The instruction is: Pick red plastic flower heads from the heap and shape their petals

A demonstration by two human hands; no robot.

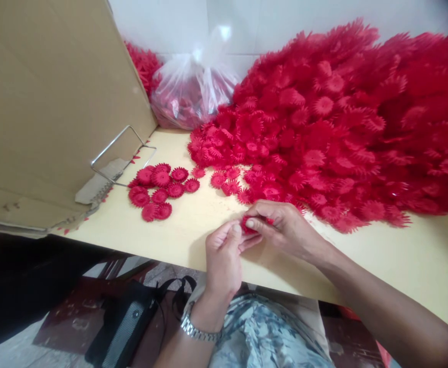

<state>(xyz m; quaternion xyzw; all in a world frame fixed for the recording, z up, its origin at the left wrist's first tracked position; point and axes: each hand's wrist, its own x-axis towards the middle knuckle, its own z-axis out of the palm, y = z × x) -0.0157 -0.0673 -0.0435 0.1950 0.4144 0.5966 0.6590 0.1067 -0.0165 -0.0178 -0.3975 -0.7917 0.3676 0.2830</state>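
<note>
Between my two hands, just above the table's front part, is a small red flower piece [248, 228], mostly hidden by fingers. My left hand [224, 260] is closed, its thumb and fingers pinching the piece from the left. From the right, my right hand [285, 227] also grips it, thumb pressed on its face. A small group of round red flower pieces [160, 179] with notched, petal-like edges lies to the left. Beyond my right hand a large heap of similar red flower pieces [323, 138] spreads out, a few loose ones [230, 187] at its near edge.
A tall cardboard box wall [55, 102] stands at the left, with a bent metal wire frame [111, 145] against it. At the back sits a knotted clear plastic bag [193, 89] of red pieces. The pale table [185, 240] ends close to my lap; a black bag [120, 327] is below.
</note>
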